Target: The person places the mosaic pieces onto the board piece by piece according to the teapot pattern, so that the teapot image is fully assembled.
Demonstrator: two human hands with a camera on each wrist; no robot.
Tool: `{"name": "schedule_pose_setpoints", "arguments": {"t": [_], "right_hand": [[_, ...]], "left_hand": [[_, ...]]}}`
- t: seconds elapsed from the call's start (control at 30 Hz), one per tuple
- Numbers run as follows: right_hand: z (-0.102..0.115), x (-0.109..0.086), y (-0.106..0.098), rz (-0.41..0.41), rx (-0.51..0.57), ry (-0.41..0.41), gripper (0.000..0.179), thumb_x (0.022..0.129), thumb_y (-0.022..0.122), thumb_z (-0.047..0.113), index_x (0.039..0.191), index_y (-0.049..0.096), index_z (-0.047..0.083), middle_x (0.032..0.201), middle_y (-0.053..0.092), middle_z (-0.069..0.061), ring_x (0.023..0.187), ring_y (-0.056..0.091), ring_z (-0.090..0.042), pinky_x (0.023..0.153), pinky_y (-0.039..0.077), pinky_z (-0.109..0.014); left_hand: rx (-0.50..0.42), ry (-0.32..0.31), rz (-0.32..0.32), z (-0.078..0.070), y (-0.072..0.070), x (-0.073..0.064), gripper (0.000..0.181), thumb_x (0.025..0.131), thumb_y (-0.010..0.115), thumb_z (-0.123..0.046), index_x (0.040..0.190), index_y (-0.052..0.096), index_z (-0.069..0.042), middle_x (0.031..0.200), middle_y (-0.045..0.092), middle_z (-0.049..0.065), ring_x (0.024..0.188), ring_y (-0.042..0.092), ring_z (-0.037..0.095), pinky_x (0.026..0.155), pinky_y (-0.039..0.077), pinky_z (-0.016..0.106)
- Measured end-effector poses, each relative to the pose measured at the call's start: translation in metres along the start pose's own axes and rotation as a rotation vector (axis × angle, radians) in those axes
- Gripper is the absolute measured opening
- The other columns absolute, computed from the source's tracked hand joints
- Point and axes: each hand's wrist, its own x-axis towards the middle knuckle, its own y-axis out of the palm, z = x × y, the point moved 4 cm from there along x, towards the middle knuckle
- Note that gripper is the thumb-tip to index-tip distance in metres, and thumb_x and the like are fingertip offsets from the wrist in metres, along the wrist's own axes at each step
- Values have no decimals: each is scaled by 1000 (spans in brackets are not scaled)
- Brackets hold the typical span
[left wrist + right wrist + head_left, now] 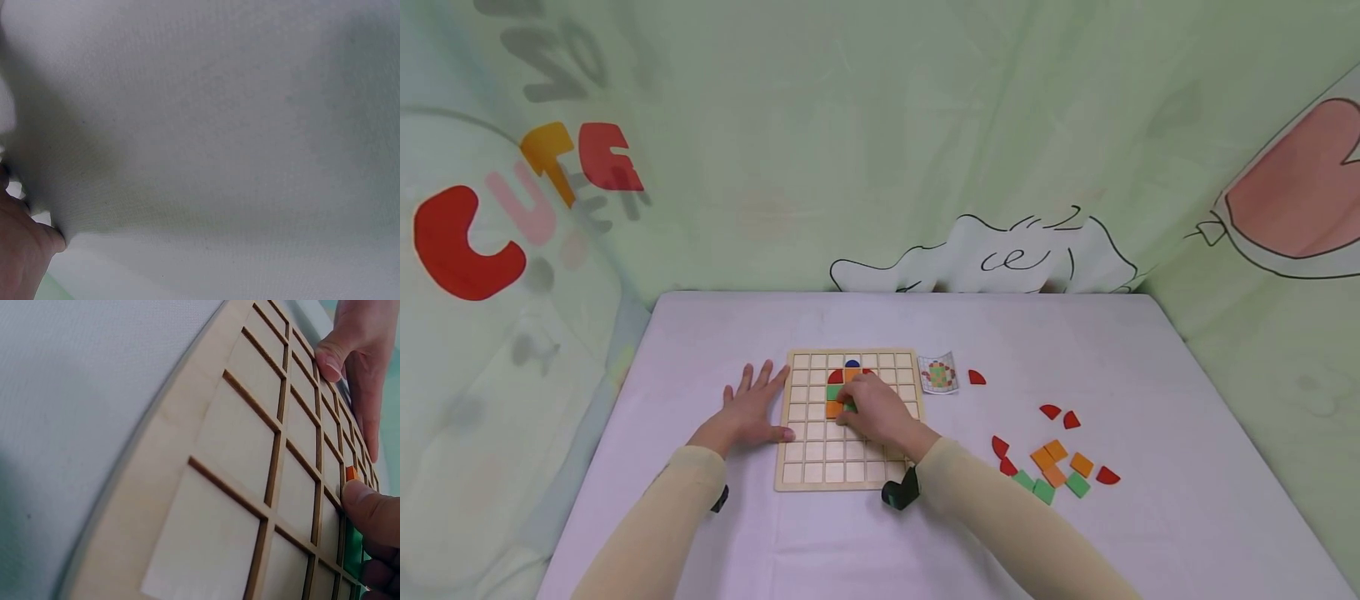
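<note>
A wooden grid board (844,473) lies on the table. My left hand (752,414) is spread at its left side, with the thumb and a fingertip on the frame. Over the middle cells, my right hand (880,410) pinches a green square tile (353,550) with thumb and curled fingers, low at the grid. Beside it in the cells sit an orange square (833,410), another green square (834,392), a red quarter-circle (836,377), a second orange square (853,375) and a blue rounded piece (852,363). The right hand hides the cells beneath it.
A small printed pattern card (938,373) lies against the board's right edge. To the right are scattered loose red quarter-circles (1107,476), orange squares (1056,450) and green squares (1078,484). Printed fabric (880,150) hangs behind the table.
</note>
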Motion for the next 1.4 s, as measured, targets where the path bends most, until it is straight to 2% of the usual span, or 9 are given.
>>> {"name": "schedule_pose_setpoints", "arguments": {"t": [0.37,0.53,0.73,0.9,1.1,1.3,1.4], "right_hand": [[0,-1,0,2,3,-2,24,88,82,20,106,77,6,100,70,-5,92,57,-18,89,55,-34],[-1,-4,-4,-2,19,2,23,88,82,20,105,76,7,99,70,-4,91,57,-18,87,54,-34],[-11,-10,-8,-4,62,24,23,89,80,17,109,76,6,106,72,-6,101,60,-21,94,55,-38],[-22,-21,-13,5,116,48,25,90,79,17,112,76,6,113,71,-7,109,60,-23,99,54,-41],[-39,-37,-22,-6,120,98,27,88,81,17,113,76,7,109,71,-5,103,60,-20,94,56,-38],[-68,-58,-36,-37,133,193,29,88,81,17,115,76,8,109,70,-2,101,59,-18,91,55,-36],[-86,-70,-45,-65,136,211,29,87,82,16,115,75,7,107,70,-3,100,61,-19,92,56,-39]], "left_hand": [[7,-4,-3,0,0,0,116,82,86,-39,166,10,-14,173,-6,18,157,-16,46,121,-4,72],[10,-4,7,-7,-5,-6,114,83,85,-39,166,11,-14,173,-5,19,157,-15,46,122,-5,72],[13,-16,15,-14,-10,-13,113,83,85,-38,166,12,-14,173,-3,18,158,-13,45,123,-4,70],[8,-10,3,-16,-11,-15,113,81,86,-37,165,14,-13,172,-1,20,157,-11,48,122,-2,72],[10,-6,-4,-18,-11,-17,114,80,87,-38,165,15,-12,172,1,22,157,-8,49,121,0,73],[14,2,-4,-17,-11,-17,113,81,86,-38,165,15,-11,172,0,22,156,-9,50,121,0,74],[14,7,-4,-17,-12,-16,114,81,86,-39,165,15,-10,172,0,23,156,-9,50,120,0,74]]}}
